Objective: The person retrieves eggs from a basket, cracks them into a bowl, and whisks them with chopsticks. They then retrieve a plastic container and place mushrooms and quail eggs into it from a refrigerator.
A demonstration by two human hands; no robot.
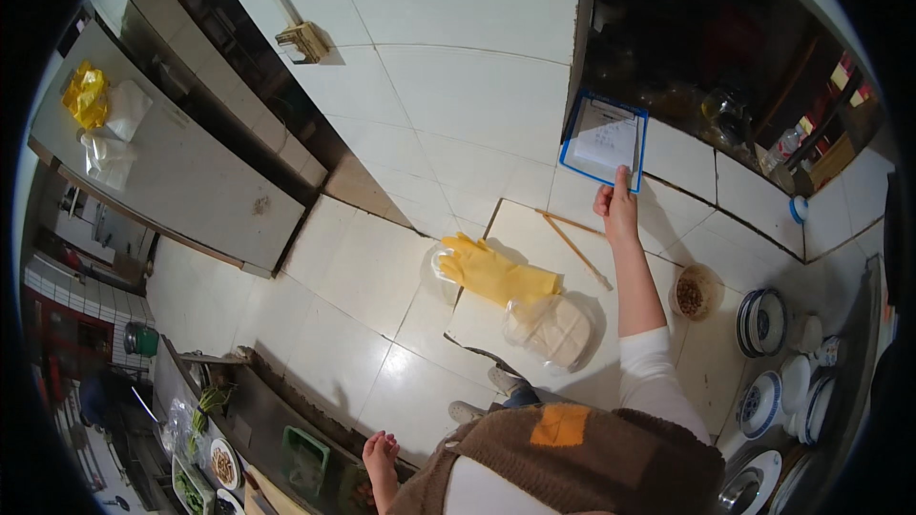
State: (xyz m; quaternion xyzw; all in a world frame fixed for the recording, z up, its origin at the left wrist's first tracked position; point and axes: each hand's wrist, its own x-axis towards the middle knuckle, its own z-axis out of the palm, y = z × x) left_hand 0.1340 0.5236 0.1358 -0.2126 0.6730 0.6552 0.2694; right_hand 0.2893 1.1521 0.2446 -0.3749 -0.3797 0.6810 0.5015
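My right hand (619, 206) reaches forward and pinches the lower corner of a blue-edged clipboard (614, 125). A sheet of paper with writing lies on the clipboard. Low in the view, my left hand (381, 449) hangs beside the brown garment with an orange patch; its fingers curl loosely around nothing. Below my right forearm, yellow rubber gloves (494, 273) rest on a pale tiled counter (515, 218). Touching the gloves is a beige block in a clear plastic bag (565, 332). Two thin wooden sticks (576, 250) lie close to my right wrist.
A tub of brown nuts or beans (693, 298) stands right of my forearm, near stacked bowls (762, 322) and plates. A dark window opening (658, 36) is ahead. A steel-grey tabletop (207, 179) stands far left. Lower left, a green basket (306, 454) adjoins food dishes.
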